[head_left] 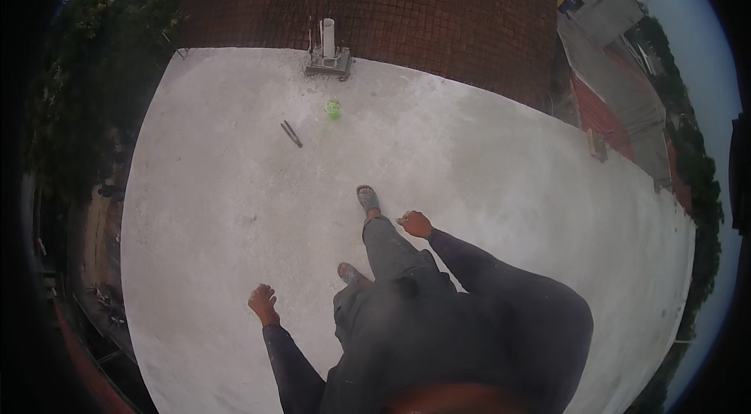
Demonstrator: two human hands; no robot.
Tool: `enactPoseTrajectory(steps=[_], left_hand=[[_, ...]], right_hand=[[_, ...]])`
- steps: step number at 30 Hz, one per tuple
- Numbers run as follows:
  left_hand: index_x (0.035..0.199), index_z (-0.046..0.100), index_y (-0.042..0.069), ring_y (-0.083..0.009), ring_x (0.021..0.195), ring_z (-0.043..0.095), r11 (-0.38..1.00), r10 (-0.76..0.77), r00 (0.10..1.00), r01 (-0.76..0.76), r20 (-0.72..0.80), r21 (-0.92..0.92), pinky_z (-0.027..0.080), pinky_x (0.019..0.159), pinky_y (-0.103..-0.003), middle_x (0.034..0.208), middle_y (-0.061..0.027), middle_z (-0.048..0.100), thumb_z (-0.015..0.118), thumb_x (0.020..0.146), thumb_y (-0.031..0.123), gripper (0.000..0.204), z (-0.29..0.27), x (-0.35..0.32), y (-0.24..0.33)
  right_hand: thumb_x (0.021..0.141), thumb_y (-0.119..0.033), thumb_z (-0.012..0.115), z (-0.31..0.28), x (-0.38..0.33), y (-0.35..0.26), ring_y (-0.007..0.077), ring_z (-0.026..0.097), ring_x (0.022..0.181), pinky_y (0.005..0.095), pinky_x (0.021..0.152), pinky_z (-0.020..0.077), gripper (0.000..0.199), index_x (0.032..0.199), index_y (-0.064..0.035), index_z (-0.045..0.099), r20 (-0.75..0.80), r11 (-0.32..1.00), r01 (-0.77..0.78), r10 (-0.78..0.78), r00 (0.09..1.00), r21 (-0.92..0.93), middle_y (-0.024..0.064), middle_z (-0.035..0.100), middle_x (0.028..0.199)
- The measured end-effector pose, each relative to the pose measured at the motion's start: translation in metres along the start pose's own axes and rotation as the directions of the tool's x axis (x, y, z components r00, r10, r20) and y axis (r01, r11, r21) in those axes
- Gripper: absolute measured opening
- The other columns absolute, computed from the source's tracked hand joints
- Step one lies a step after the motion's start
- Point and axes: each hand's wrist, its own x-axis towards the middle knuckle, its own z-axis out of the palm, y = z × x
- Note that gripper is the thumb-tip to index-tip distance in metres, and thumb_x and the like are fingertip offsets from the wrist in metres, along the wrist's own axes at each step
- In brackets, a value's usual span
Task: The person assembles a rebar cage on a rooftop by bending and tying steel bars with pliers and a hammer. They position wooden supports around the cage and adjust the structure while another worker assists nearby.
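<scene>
Walking the concrete roof (pixel 485 163), left hand (pixel 263 303) and right hand (pixel 415 223) both loosely curled and empty, dark tool (pixel 291 133) and green cup (pixel 333 108) well ahead of either grip, likely needing a stoop

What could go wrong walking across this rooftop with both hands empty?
The flat grey concrete roof shows no railing along its edges, so straying sideways risks a fall. The thin dark rod-like tool and small green cup lie loose ahead, possible trip hazards. The left hand and right hand grip nothing for support.
</scene>
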Motion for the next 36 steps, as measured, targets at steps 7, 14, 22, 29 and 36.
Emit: enactPoseTrajectory(steps=[7, 14, 22, 29, 36], left_hand=[[0.121, 0.062, 0.004, -0.0285, 0.096, 0.069, 0.915, -0.402, 0.872, 0.387, -0.278, -0.111, 0.053, 0.080, -0.041, 0.111, -0.0141, 0.069, 0.063, 0.093, 0.028, 0.037, 0.054, -0.034, -0.067], [0.113, 0.066, 0.001, -0.0272, 0.073, 0.071, 0.382, -0.914, 0.328, 0.894, -0.238, -0.234, 0.056, 0.057, -0.037, 0.093, -0.0143, 0.072, 0.059, 0.094, 0.018, 0.027, 0.208, -0.154, -0.105], [0.095, 0.071, 0.013, -0.0303, 0.083, 0.071, 0.330, -0.716, 0.686, 0.170, 0.129, 0.928, 0.056, 0.070, -0.045, 0.093, -0.0085, 0.072, 0.065, 0.087, 0.019, 0.013, 0.279, -0.107, -0.083], [0.104, 0.069, 0.007, -0.0247, 0.080, 0.072, 0.487, -0.694, 0.694, 0.648, -0.191, 0.585, 0.059, 0.068, -0.040, 0.096, -0.0085, 0.071, 0.080, 0.077, 0.022, 0.033, 0.283, -0.047, -0.059], [0.110, 0.062, -0.007, -0.0292, 0.084, 0.072, 0.338, -0.896, 0.246, 0.918, -0.371, -0.207, 0.060, 0.068, -0.037, 0.101, -0.0188, 0.070, 0.065, 0.092, 0.020, 0.032, 0.319, 0.014, -0.009]], right_hand=[[0.085, -0.041, 0.072, -0.058, 0.264, 0.031, 0.0413, 0.065, 0.112, 0.0483, 0.093, 0.0516, 0.058, 0.123, 0.0020, 0.064, 0.079, 0.920, -0.229, 0.215, 0.973, 0.318, 0.0288, 0.066, 0.117], [0.084, -0.038, 0.077, -0.035, 0.616, 0.089, 0.0372, 0.057, 0.117, 0.0478, 0.097, 0.0475, 0.074, 0.143, -0.0030, 0.047, -0.028, 0.993, -0.071, 0.074, 0.997, 0.098, 0.0201, 0.054, 0.127], [0.078, -0.049, 0.081, 0.033, 0.829, 0.169, 0.0327, 0.050, 0.124, 0.0523, 0.099, 0.0430, 0.088, 0.148, -0.0100, 0.043, -0.247, 0.983, -0.177, 0.158, 0.956, -0.057, 0.0138, 0.047, 0.138], [0.079, -0.052, 0.078, 0.074, 0.871, 0.173, 0.0320, 0.042, 0.134, 0.0562, 0.104, 0.0383, 0.091, 0.152, -0.0155, 0.039, -0.155, 0.923, -0.338, 0.312, 0.937, -0.184, 0.0107, 0.038, 0.147], [0.082, -0.046, 0.075, 0.085, 0.882, 0.178, 0.0336, 0.045, 0.130, 0.0538, 0.098, 0.0445, 0.085, 0.152, -0.0147, 0.039, -0.126, 0.922, -0.372, 0.359, 0.925, -0.104, 0.0124, 0.039, 0.146]])
